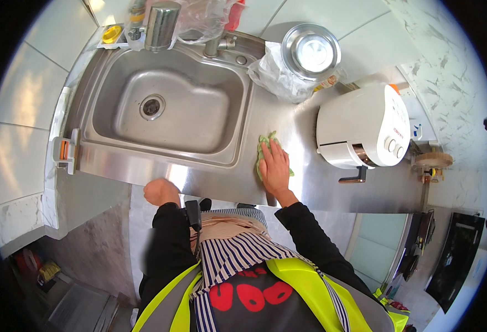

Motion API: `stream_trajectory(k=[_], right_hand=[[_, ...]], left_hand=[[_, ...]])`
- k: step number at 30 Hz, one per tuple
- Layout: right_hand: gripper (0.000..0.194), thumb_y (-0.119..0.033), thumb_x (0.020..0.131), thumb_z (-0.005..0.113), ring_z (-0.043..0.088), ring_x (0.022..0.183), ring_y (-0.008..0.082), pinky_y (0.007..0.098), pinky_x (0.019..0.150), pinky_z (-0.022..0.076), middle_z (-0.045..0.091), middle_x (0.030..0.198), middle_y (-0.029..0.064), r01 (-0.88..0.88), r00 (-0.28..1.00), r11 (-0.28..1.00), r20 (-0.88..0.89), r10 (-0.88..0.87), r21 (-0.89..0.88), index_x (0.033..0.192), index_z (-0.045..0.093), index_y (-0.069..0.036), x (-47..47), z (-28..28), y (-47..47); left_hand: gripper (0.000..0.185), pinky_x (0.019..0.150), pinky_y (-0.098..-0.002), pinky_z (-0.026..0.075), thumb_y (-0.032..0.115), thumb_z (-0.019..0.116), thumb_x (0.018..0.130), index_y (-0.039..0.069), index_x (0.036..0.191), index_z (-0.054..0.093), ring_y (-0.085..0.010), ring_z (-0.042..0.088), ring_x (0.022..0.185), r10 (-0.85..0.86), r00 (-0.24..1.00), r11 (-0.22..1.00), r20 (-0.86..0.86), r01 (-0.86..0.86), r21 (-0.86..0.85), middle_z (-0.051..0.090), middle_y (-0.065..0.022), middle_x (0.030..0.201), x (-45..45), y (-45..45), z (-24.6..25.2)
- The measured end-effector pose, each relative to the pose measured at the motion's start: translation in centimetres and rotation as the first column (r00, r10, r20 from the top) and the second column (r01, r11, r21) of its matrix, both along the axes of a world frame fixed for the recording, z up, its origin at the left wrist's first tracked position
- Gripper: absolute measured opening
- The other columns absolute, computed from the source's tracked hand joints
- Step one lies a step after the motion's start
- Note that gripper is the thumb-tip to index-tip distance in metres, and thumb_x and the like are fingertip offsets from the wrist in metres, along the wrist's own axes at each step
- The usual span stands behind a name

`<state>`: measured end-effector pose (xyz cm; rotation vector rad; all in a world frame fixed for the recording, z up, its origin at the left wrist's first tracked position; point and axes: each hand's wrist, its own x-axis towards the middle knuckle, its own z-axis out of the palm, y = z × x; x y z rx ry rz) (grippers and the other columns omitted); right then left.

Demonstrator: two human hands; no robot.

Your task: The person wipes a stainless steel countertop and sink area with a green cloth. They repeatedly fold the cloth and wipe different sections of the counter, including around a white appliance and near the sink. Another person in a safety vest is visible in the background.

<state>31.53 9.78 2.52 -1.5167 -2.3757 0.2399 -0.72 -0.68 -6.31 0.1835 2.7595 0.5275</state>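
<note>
My right hand (275, 166) lies palm down on a crumpled green cloth (261, 151), pressing it against the stainless steel countertop (222, 182) just right of the sink. Parts of the cloth show around the fingers; the rest is hidden beneath the hand. Curled into a fist, my left hand (162, 192) is at the counter's front edge, below the sink; nothing shows in it. The steel sink basin (177, 116) has a round drain (152, 107) on its left side.
A white air fryer (351, 124) stands right of the cloth, its handle (354, 176) jutting forward. Behind are a metal bowl (311, 52) and a plastic bag (274, 74). A faucet (212, 46) rises behind the sink. A white holder (66, 150) sits at the left edge.
</note>
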Motion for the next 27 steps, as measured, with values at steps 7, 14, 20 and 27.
stream_trajectory(k=[7, 14, 20, 27], right_hand=[[0.047, -0.019, 0.091, 0.052, 0.041, 0.133, 0.0340, 0.0496, 0.109, 0.0310, 0.043, 0.146, 0.0171, -0.078, 0.997, 0.996, 0.007, 0.078, 0.045, 0.137, 0.051, -0.008, -1.6, -0.5, 5.9], [0.048, -0.017, 0.089, 0.054, 0.043, 0.132, 0.0314, 0.0480, 0.104, 0.0341, 0.045, 0.145, 0.0155, -0.085, 0.996, 0.993, 0.017, 0.083, 0.084, 0.137, 0.052, -0.012, -4.2, -1.3, 10.5], [0.048, -0.018, 0.088, 0.055, 0.044, 0.132, 0.0308, 0.0475, 0.103, 0.0348, 0.046, 0.144, 0.0135, -0.075, 0.997, 0.990, 0.024, 0.073, 0.116, 0.135, 0.054, -0.012, -5.5, -2.0, 12.8], [0.047, -0.017, 0.087, 0.055, 0.044, 0.131, 0.0305, 0.0479, 0.101, 0.0362, 0.047, 0.143, 0.0139, 0.001, 1.000, 0.997, -0.012, 0.000, 0.082, 0.134, 0.053, -0.008, -5.8, -1.8, 10.0]], left_hand=[[0.005, 0.058, -0.0359, 0.056, 0.004, 0.068, 0.076, 0.000, 0.072, 0.069, -0.0266, 0.072, 0.073, 0.227, 0.968, 0.971, 0.109, -0.217, -0.097, 0.072, -0.0149, 0.080, -0.3, 0.9, 0.7], [0.005, 0.060, -0.0339, 0.058, 0.006, 0.070, 0.076, 0.002, 0.077, 0.071, -0.0247, 0.072, 0.075, 0.446, 0.886, 0.874, 0.128, -0.400, -0.275, 0.073, -0.0128, 0.085, -0.5, 2.5, 1.6], [0.008, 0.060, -0.0348, 0.058, 0.005, 0.064, 0.081, 0.002, 0.079, 0.071, -0.0239, 0.073, 0.077, 0.307, 0.945, 0.895, 0.111, -0.247, -0.371, 0.073, -0.0127, 0.086, -0.4, 2.1, 0.7], [0.013, 0.056, -0.0329, 0.055, 0.003, 0.061, 0.082, 0.003, 0.073, 0.070, -0.0219, 0.072, 0.071, 0.365, 0.930, 0.922, 0.038, -0.355, -0.157, 0.073, -0.0116, 0.080, -0.1, 2.1, 0.9]])
